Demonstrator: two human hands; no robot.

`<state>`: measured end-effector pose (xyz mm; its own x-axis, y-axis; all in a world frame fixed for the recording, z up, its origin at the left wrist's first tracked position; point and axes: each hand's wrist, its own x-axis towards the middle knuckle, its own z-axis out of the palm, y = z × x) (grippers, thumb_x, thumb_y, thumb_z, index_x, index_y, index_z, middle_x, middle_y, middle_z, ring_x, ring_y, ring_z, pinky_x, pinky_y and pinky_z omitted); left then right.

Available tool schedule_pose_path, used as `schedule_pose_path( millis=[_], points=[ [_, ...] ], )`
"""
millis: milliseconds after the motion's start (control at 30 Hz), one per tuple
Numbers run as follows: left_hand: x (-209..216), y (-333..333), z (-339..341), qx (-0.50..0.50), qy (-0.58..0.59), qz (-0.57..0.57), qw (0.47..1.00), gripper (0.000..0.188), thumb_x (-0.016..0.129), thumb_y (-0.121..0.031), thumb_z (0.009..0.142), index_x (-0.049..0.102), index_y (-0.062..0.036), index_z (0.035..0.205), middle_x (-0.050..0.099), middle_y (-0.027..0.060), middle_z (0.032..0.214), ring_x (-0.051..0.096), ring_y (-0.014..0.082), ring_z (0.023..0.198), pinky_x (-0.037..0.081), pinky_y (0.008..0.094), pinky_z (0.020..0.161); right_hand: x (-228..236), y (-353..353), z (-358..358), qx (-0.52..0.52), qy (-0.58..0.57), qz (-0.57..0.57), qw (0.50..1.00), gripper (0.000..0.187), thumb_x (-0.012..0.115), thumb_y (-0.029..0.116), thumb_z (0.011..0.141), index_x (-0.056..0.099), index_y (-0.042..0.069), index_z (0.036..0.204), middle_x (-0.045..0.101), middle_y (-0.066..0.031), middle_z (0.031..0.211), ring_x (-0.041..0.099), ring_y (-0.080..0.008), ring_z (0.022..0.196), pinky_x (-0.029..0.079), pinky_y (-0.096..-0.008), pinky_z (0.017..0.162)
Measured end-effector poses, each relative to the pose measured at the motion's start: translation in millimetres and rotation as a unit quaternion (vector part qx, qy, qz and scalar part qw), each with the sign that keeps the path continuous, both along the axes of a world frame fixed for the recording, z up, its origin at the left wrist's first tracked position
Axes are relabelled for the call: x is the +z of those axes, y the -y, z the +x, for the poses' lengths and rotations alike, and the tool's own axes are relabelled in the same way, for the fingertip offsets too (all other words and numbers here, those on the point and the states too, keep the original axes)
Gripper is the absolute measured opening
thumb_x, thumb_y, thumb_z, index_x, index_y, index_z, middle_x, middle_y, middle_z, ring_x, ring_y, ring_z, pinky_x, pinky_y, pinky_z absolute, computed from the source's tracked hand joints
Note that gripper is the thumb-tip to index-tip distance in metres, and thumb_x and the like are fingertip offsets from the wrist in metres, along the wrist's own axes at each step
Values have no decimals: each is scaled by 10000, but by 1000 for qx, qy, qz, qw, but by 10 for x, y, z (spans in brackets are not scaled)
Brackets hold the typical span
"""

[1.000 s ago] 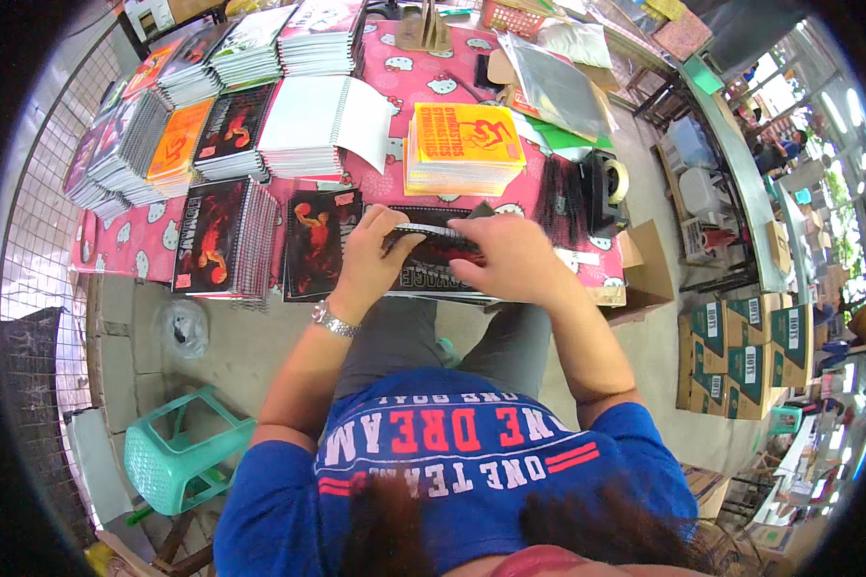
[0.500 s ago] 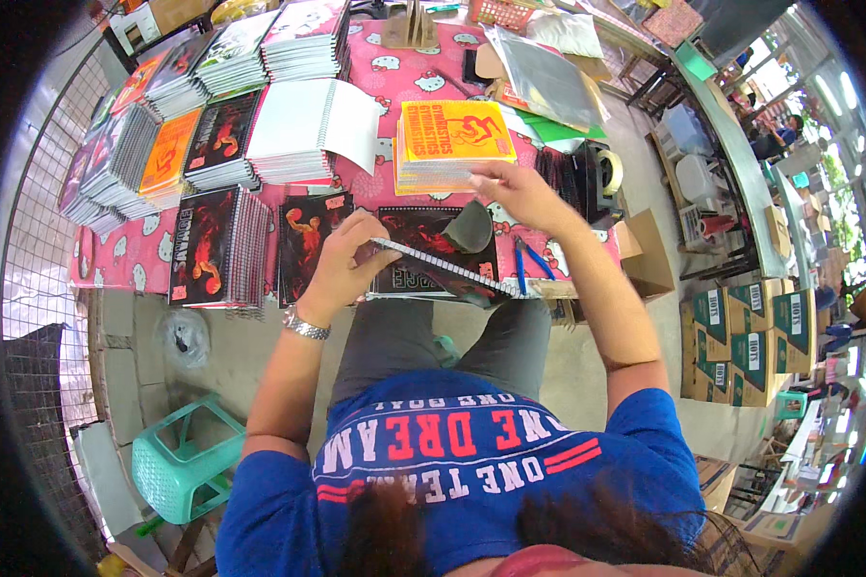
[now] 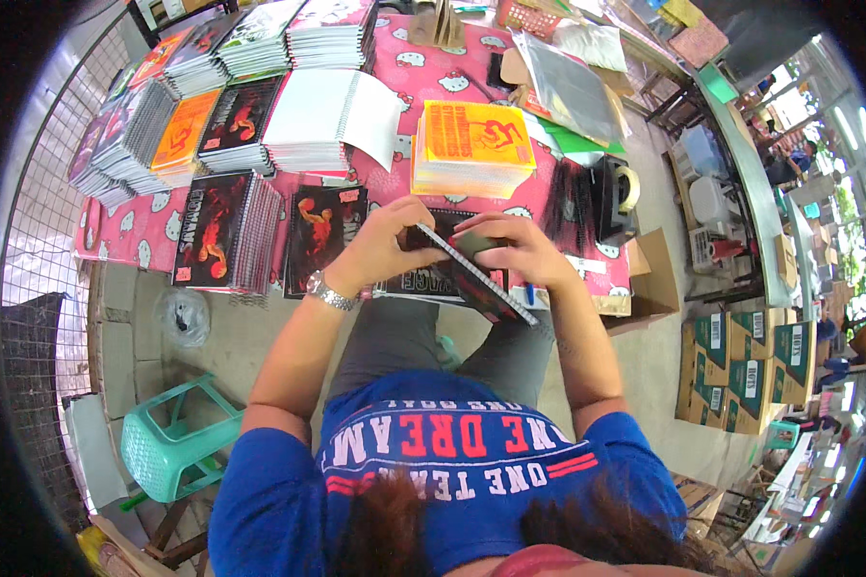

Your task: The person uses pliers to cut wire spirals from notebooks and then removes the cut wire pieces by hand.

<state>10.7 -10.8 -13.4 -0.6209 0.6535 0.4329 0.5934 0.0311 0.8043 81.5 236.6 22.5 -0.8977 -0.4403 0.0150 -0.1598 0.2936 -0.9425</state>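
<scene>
Around the one spiral notebook (image 3: 481, 279) that I hold tilted over the near edge of the surface (image 3: 433, 67), I reckon places by the clock, with 12 pointing straight away from me. My left hand (image 3: 390, 248) pinches its upper end between thumb and fingers, one silver wristwatch (image 3: 329, 290) on that wrist; my right hand (image 3: 522, 248) has its fingers bent over one grey piece (image 3: 473, 242) just beside the spine, and I cannot tell whether they grip it. At 12 o'clock stands one stack of orange-yellow notebooks (image 3: 471, 144). Two lots of black-covered notebooks lie toward 9 o'clock: a low pile (image 3: 322, 231) near my left hand and a taller coil-bound stack (image 3: 216, 231) farther out. Between 10 and 11 I count three stacks side by side, one white-paged (image 3: 313, 111), one black (image 3: 241, 125), one orange (image 3: 185, 139), with others behind too crowded to count surely. At 2 o'clock are one bunch of dark strands (image 3: 570, 207) and, beyond it, one cream tape roll (image 3: 629, 189). One open carton (image 3: 656, 279) sits at 3 and one green stool (image 3: 178, 442) at 8.
</scene>
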Motion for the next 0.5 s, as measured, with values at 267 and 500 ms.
schedule_pose_path(
  millis=[267, 500],
  points=[
    [-56, -23, -88, -27, -8, -1, 1000, 339, 853, -132, 706, 609, -45, 925, 560, 41, 890, 554, 154, 735, 454, 286, 629, 134, -21, -78, 27, 71, -256, 964, 273, 752, 149, 799, 744, 7, 1032, 668, -166, 1187, 631, -235, 1075, 494, -372, 915],
    [-45, -44, -144, -34, -25, -5, 999, 344, 838, -168, 736, 610, -52, 966, 560, 40, 897, 532, 133, 719, 437, 282, 608, 155, -38, -160, 44, 26, -148, 988, 366, 715, 258, 811, 717, -45, 1016, 631, -126, 1208, 619, -198, 1013, 511, -316, 831]
  ],
)
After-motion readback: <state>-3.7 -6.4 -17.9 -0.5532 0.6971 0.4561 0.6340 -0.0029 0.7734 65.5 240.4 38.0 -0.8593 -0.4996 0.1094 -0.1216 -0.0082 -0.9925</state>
